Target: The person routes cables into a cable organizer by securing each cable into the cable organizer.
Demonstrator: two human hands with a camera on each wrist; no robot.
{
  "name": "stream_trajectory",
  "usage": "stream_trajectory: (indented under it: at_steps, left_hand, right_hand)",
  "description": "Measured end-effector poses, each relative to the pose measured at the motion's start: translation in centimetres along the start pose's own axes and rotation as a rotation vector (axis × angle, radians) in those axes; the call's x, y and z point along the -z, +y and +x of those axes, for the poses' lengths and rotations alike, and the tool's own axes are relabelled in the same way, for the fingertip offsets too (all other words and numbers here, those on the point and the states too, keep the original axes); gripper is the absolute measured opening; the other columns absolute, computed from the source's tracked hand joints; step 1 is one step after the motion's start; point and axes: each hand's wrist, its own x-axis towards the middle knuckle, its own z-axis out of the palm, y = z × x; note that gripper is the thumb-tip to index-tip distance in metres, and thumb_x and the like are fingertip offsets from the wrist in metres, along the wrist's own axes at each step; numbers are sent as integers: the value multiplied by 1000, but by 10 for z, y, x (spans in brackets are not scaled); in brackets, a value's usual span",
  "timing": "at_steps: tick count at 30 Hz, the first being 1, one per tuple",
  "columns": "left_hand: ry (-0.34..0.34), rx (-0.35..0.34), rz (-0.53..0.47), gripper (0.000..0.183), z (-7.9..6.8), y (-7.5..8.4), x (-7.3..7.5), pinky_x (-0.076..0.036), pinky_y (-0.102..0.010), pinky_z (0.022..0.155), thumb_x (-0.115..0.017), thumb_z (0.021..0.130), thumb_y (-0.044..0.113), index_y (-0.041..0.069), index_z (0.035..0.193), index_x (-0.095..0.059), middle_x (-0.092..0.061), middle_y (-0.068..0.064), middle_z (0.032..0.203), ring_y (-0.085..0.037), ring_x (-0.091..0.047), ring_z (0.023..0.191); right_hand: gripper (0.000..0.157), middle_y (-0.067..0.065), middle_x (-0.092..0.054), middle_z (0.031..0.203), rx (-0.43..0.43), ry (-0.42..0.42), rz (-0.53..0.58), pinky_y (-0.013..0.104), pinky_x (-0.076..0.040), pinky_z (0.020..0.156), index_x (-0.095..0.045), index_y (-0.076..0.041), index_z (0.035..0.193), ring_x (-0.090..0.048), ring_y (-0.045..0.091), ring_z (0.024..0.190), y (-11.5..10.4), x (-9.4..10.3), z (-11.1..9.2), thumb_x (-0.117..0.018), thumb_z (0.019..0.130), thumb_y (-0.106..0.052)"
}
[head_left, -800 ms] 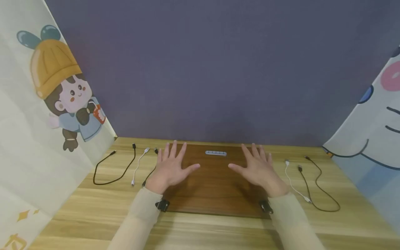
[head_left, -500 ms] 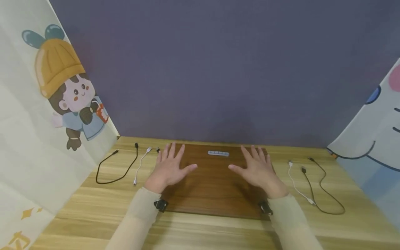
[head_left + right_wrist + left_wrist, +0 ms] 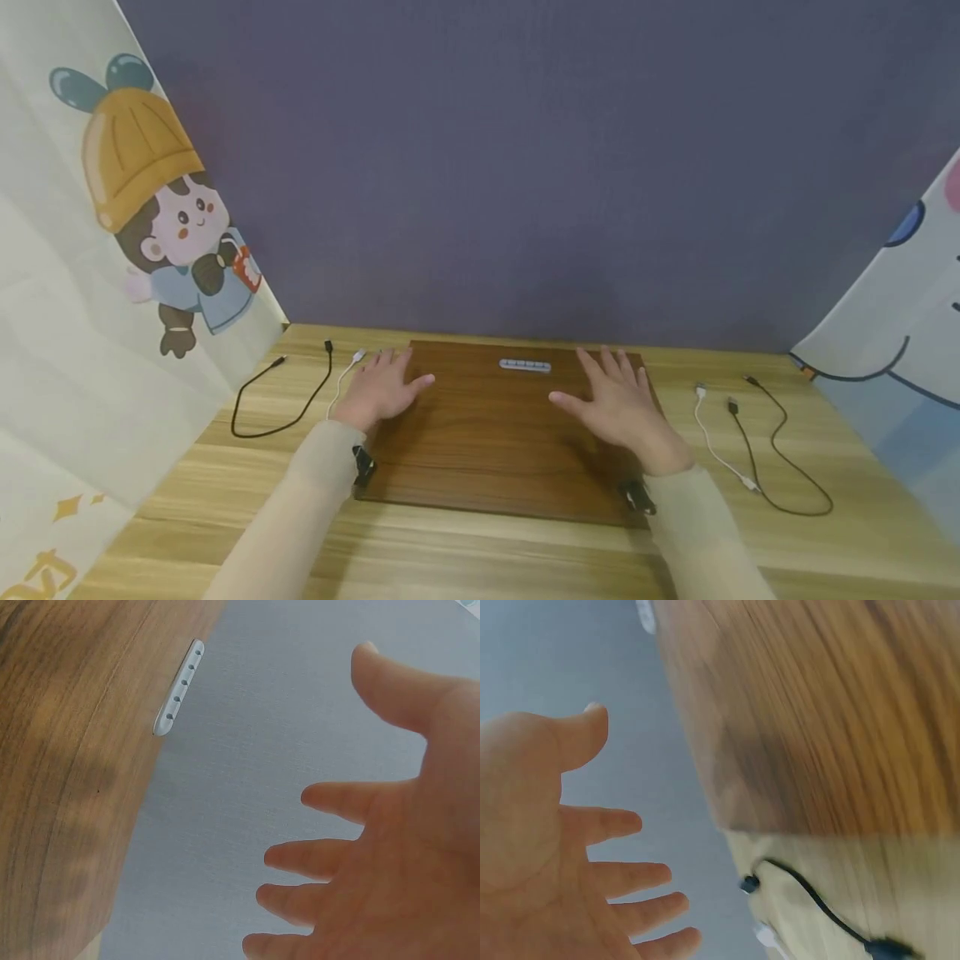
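My left hand (image 3: 377,389) hovers over the left edge of the dark brown wooden board (image 3: 487,442), fingers spread and holding nothing. Over the board's right side my right hand (image 3: 618,408) is held with fingers apart, also without anything in it. A pale cable holder (image 3: 525,366) with a row of slots lies near the board's far edge, between the hands; the right wrist view shows its slots along one side. Beside the left hand is a white cable (image 3: 345,375), partly hidden by it. A short black cable (image 3: 810,889) shows next to the board's corner in the left wrist view.
A longer black cable (image 3: 281,432) lies at the far left of the light wooden table (image 3: 480,554). Right of the board are a white cable (image 3: 712,446) and a dark cable (image 3: 780,450), their ends close together. A dark blue-grey panel (image 3: 525,167) stands behind.
My left hand has moved left, from over the board to its left edge, and now covers the short black cable in the head view. The right hand has stayed nearly in place.
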Motion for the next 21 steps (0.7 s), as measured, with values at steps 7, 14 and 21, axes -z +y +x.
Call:
stream_trajectory:
  at_steps: [7, 14, 21]
  left_hand:
    - [-16, 29, -2, 71, 14, -18, 7, -26, -63, 116, -45, 107, 45, -5, 156, -31, -31, -33, 157, -55, -26, 144]
    - [-6, 73, -161, 60, 26, -44, 10, -31, -62, 113, -42, 109, 29, -11, 153, -32, -34, -35, 154, -52, -35, 140]
    - [65, 99, -227, 51, 37, -62, 4, -38, -63, 108, -40, 108, 22, -9, 148, -40, -43, -33, 149, -53, -44, 133]
  right_hand:
    - [96, 35, -11, 162, 11, -7, 28, 73, 2, 114, -25, -3, 160, -1, 57, 148, -1, -4, 1, -50, 96, -70]
    - [95, 34, -16, 161, 31, -59, 23, 71, -6, 115, -27, -3, 160, -11, 55, 148, -8, -12, 2, -51, 96, -69]
    - [92, 31, -20, 162, 69, -140, 49, 64, -14, 119, -29, -4, 160, -16, 51, 149, -19, -23, 2, -55, 96, -65]
